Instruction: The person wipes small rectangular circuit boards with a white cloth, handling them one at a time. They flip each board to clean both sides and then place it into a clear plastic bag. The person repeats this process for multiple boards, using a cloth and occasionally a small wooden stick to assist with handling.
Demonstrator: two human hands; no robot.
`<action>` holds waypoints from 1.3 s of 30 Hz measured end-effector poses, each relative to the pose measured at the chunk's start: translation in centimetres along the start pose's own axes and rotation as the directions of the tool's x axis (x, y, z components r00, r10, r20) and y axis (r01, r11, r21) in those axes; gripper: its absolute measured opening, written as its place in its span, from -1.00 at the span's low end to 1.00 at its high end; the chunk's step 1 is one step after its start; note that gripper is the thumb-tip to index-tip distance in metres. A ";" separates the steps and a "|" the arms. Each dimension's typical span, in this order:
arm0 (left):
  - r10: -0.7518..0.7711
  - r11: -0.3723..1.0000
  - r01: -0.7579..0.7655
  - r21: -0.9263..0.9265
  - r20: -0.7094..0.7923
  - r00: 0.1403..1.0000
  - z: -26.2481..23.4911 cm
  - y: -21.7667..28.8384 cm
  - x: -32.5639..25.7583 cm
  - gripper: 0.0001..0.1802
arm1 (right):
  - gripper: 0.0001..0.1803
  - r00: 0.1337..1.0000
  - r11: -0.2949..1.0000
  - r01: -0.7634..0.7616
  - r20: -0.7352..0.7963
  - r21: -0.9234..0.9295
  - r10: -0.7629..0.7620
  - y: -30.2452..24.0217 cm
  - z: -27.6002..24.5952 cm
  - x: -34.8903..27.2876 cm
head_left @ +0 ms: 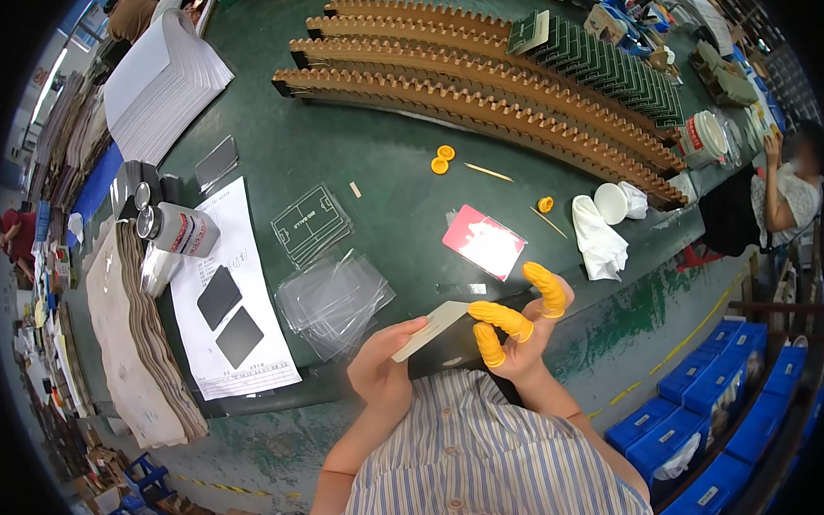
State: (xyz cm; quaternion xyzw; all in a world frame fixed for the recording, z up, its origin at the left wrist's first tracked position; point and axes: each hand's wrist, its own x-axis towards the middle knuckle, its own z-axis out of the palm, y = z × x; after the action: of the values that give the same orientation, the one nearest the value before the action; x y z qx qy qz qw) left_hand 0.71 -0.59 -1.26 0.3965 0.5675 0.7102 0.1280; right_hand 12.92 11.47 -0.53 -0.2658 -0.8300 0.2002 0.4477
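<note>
My left hand [379,363] grips a small pale rectangular card [430,330] by its lower end, thumb on top. My right hand [522,328] wears yellow finger cots on three fingers, and one covered fingertip touches the card's upper right corner. Both hands hover just in front of the green table's near edge [416,384]. Below them is my striped shirt.
On the table lie a stack of clear plastic sheets [334,299], a printed sheet with two dark panels [230,314], a pink-and-white card [484,240], a white cloth [600,237], loose yellow cots [442,158], a tape roll [182,229] and toothed cardboard racks [478,83]. Another person [782,190] sits at right.
</note>
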 end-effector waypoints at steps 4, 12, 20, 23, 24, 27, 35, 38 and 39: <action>0.002 1.000 -0.002 0.016 0.007 1.000 -0.1 -0.1 0.0 -0.88 | -0.80 1.000 1.000 0.000 0.020 -0.014 0.000 -0.1 -0.1 0.0; 0.012 1.000 -0.012 0.026 0.012 1.000 0.0 -0.1 0.0 -0.88 | -0.81 0.999 0.999 -0.037 -0.030 0.005 0.037 0.0 0.0 0.0; 0.008 0.999 -0.008 0.031 0.009 1.000 -0.1 -0.2 0.0 -0.88 | -0.82 0.999 1.000 -0.016 -0.029 -0.027 0.015 -0.2 -0.1 0.2; 0.007 0.999 -0.007 0.033 0.006 1.000 0.0 -0.1 0.0 -0.88 | -0.82 1.000 1.000 -0.011 -0.023 -0.016 0.011 -0.1 -0.1 0.0; 0.004 1.000 -0.004 0.031 0.005 1.000 0.0 -0.1 -0.1 -0.88 | -0.81 1.000 1.000 0.001 -0.004 -0.020 -0.001 0.0 -0.1 -0.2; 0.002 1.000 -0.002 0.028 0.006 1.000 0.0 -0.1 0.0 -0.89 | -0.80 1.000 0.999 0.019 0.011 -0.036 -0.018 0.2 0.0 -0.4; -0.003 1.000 0.002 0.021 0.010 1.000 0.1 -0.1 0.0 -0.88 | -0.77 0.998 0.998 0.035 0.044 -0.043 -0.033 0.0 -0.1 -0.3; -0.008 1.000 0.007 0.021 0.011 1.000 0.0 -0.2 -0.1 -0.87 | -0.74 0.998 0.998 0.042 0.055 -0.044 -0.040 0.0 0.0 -0.5; -0.009 1.000 0.009 0.022 0.013 1.000 0.0 -0.1 0.0 -0.87 | -0.74 0.998 0.998 0.041 0.057 -0.049 -0.038 0.0 0.0 -0.6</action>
State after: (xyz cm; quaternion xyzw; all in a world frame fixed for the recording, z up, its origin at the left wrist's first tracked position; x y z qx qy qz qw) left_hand 0.71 -0.54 -1.40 0.3999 0.5761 0.7008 0.1307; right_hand 13.17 11.14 -0.92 -0.2548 -0.8520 0.1780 0.4213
